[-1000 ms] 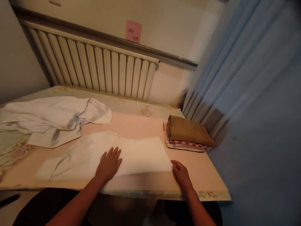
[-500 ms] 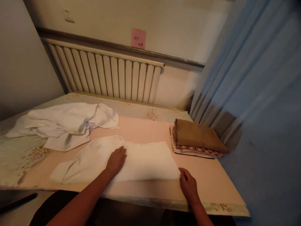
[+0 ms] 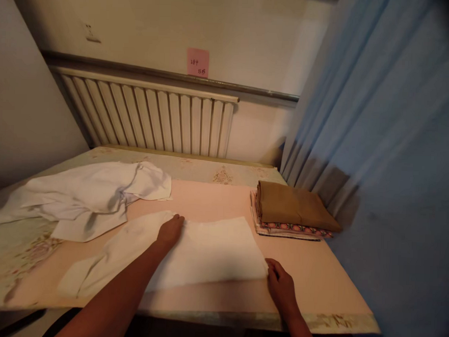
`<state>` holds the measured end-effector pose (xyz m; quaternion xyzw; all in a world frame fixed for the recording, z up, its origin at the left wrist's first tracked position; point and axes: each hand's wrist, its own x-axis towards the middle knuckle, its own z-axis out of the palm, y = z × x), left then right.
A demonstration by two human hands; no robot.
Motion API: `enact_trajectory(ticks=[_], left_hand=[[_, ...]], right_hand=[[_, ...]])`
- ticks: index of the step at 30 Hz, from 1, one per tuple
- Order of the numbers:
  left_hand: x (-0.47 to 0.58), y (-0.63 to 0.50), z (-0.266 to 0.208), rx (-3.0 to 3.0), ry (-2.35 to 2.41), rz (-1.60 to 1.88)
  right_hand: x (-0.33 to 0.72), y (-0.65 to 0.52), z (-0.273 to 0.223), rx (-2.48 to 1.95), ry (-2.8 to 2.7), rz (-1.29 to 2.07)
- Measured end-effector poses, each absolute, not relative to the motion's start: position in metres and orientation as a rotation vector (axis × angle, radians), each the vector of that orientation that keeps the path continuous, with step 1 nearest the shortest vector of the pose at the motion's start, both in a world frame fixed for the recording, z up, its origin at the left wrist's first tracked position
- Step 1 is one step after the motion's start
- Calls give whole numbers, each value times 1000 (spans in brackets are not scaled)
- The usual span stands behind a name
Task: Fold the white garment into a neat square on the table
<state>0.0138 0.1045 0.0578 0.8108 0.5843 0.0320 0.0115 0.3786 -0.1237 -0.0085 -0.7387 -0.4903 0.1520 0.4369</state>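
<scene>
A white garment (image 3: 207, 254) lies flat and partly folded on the table (image 3: 316, 270), its sleeve end trailing to the near left. My left hand (image 3: 171, 230) rests palm down on the garment's far edge, fingers together. My right hand (image 3: 281, 287) pinches the garment's near right corner against the tabletop.
A crumpled white garment (image 3: 87, 193) lies at the back left. A folded brown cloth (image 3: 293, 205) tops a patterned folded stack at the right. A blue curtain (image 3: 375, 159) hangs along the right side. A radiator (image 3: 149, 114) runs behind the table.
My left hand has slid from the garment's middle up to its far edge. My right hand has stayed at the near right corner.
</scene>
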Motion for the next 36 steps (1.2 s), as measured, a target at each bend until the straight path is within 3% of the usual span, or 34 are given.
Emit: enact_trajectory(ticks=[18, 28, 36], left_hand=[[29, 111, 59, 2534, 1838, 133], [126, 95, 59, 2618, 1417, 129], [174, 99, 47, 2589, 1410, 73]], right_hand=[[378, -122, -12, -1881, -1267, 303], [375, -122, -6, -1841, -1219, 353], [376, -121, -7, -1805, -1182, 372]])
